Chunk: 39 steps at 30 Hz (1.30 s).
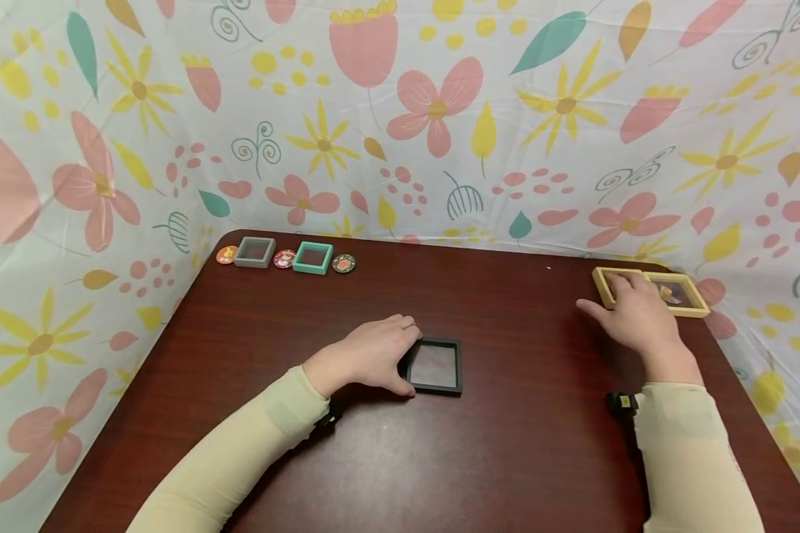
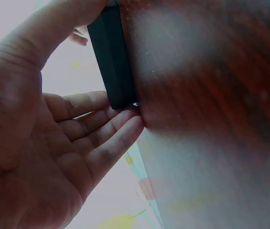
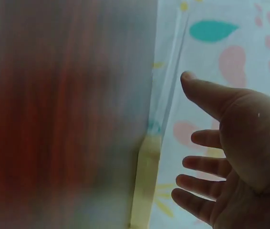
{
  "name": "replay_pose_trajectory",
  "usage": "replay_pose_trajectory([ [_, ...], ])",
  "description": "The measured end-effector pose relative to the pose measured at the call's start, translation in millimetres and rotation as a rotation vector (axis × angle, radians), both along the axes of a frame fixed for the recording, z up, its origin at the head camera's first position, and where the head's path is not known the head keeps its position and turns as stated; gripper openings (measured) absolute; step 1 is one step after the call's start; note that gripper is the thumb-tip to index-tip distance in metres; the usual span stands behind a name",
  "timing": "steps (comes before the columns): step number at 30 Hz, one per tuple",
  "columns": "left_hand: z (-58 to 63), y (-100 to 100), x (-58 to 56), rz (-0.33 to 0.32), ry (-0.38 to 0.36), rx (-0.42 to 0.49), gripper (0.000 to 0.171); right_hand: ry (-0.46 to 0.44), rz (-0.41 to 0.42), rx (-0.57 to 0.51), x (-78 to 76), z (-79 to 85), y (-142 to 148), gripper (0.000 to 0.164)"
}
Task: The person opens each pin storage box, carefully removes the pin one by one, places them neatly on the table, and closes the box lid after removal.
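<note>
A small black square display frame (image 1: 458,368) with a clear middle lies flat near the centre of the table. My left hand (image 1: 372,354) holds its left side, thumb at the near corner and fingertips at the far one; the left wrist view shows the black edge (image 2: 112,59) between them. At the far right, two yellow frames lie side by side. Over the left yellow frame (image 1: 602,287) hovers my right hand (image 1: 640,314), thumb spread, fingers loosely extended. The right wrist view shows these fingers apart from the yellow edge (image 3: 147,183). A small orange-and-white figure shows inside the right yellow frame (image 1: 690,312).
At the far left stand a grey frame (image 1: 254,262) and a teal frame (image 1: 311,269). Beside them lie an orange round badge (image 1: 226,255), a red one (image 1: 284,258) and a dark one (image 1: 344,263). Patterned cloth (image 1: 433,148) hangs behind the brown table (image 1: 507,444).
</note>
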<state>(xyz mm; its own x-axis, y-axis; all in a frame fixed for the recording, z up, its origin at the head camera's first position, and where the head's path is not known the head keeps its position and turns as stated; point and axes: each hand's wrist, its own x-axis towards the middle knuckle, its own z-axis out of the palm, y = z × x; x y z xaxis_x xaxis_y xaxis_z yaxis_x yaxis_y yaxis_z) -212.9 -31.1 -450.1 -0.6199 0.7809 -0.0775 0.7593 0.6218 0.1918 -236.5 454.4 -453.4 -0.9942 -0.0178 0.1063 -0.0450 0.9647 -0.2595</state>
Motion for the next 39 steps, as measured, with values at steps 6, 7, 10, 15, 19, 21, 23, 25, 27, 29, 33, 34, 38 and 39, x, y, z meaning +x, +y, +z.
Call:
replay_pose_trajectory([
  [6,0.0,0,-1.6,-0.007,0.002,-0.011,0.081,-0.051,-0.024,0.022,-14.7,0.9,37,0.097],
  [7,-0.3,0,-2.0,-0.007,0.005,-0.013,0.081,-0.05,-0.017,0.028,-18.6,0.6,42,0.097],
  [10,-1.4,0,-2.8,-0.006,0.007,-0.021,0.082,-0.036,0.02,0.041,-29.2,-1.9,53,0.093],
  [15,-2.3,0,-4.2,-0.01,0.013,-0.026,0.083,-0.088,0.065,0.05,-39.1,-4.3,62,0.1],
  [19,-1.8,0,-4.3,-0.011,0.024,-0.022,0.082,-0.174,0.088,0.047,-48.7,-2.4,68,0.107],
  [21,-1.6,0,-4.1,-0.008,0.024,-0.023,0.083,-0.208,0.098,0.05,-53.4,-0.7,70,0.11],
  [23,-2.0,0,-3.9,-0.006,0.023,-0.024,0.083,-0.25,0.108,0.047,-56.9,1.4,72,0.114],
  [25,-2.2,0,-3.9,-0.007,0.019,-0.023,0.083,-0.296,0.116,0.051,-59.3,3.3,74,0.119],
  [27,-1.7,0,-3.6,-0.008,0.016,-0.021,0.082,-0.333,0.124,0.045,-60.8,5.3,76,0.121],
  [29,-1.3,1,-3.4,-0.009,0.013,-0.02,0.082,-0.358,0.137,0.039,-62.8,6.5,78,0.121],
  [33,-0.2,1,-2.5,-0.007,0.005,-0.02,0.083,-0.381,0.165,0.02,-66.3,9.8,81,0.117],
  [34,-0.2,1,-2.3,-0.005,0.002,-0.021,0.083,-0.382,0.172,0.02,-67.4,10.6,81,0.116],
  [38,-0.6,0,-2.8,0.001,0.006,-0.026,0.083,-0.377,0.185,0.029,-71.2,14.9,80,0.114],
  [39,-0.9,0,-3.2,0.002,0.008,-0.027,0.083,-0.375,0.183,0.028,-72.2,15.6,79,0.114],
])
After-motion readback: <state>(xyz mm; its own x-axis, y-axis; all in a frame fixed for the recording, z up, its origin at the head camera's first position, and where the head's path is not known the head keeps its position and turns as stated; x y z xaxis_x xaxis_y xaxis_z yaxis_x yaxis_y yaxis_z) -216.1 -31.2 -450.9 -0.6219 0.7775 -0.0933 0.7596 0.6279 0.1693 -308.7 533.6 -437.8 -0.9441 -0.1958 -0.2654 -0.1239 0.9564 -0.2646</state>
